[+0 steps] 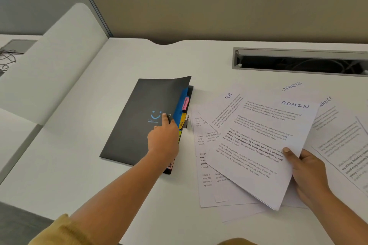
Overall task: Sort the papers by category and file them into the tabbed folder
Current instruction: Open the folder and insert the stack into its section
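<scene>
Left hand (163, 139) is on the black tabbed folder (143, 117), which lies on the white tabletop (83, 145) left of the papers; thumb on the cover by the blue smiley print, the other fingers tucked under the cover's right edge, so they're closed on that cover, which curls up at its far corner. Coloured tabs (184, 113) peek out along the right side: pink, yellow, blue behind. Right hand (304, 171) pinches the sheet headed ADMIN (258, 145) at its near right edge, thumb on top, fingers beneath, holding it over the fanned pile. Sheets marked HR (227, 105) and SPORTS (291, 86) lie spread underneath, touching one another.
</scene>
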### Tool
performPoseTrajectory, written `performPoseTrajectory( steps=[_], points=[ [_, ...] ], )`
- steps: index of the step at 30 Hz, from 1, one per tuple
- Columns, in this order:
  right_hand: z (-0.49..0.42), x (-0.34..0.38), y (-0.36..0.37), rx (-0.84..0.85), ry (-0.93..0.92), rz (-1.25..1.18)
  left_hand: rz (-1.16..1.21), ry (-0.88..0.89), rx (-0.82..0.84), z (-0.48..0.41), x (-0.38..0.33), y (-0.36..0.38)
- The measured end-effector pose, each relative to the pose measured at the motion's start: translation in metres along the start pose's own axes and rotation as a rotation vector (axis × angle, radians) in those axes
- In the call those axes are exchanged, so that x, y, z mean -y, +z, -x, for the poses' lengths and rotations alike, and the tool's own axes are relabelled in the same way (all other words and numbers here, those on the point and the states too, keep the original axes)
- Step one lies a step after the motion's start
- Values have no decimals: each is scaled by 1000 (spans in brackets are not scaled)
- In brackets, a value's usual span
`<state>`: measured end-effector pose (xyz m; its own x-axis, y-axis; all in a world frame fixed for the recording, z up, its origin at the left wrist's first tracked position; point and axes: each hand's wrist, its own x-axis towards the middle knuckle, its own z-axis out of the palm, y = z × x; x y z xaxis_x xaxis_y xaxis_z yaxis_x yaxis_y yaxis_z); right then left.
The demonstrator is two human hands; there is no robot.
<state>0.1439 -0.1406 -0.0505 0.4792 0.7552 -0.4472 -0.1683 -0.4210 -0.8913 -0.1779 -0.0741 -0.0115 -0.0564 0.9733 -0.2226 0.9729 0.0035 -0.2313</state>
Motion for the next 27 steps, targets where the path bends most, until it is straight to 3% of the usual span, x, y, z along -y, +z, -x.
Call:
performPoseTrajectory(
  steps=[12,17,20,27],
  points=[
    [-1,-1,-1,16,-7,21,106,48,-98,-8,37,-29],
    [0,4,0,30,-6,3,114,113,-37,-9,53,-52],
    [5,14,4,58,11,-66,111,87,24,-9,55,-60],
    [15,45,17,128,-5,-174,190,13,-75,3,45,-78]
  ],
)
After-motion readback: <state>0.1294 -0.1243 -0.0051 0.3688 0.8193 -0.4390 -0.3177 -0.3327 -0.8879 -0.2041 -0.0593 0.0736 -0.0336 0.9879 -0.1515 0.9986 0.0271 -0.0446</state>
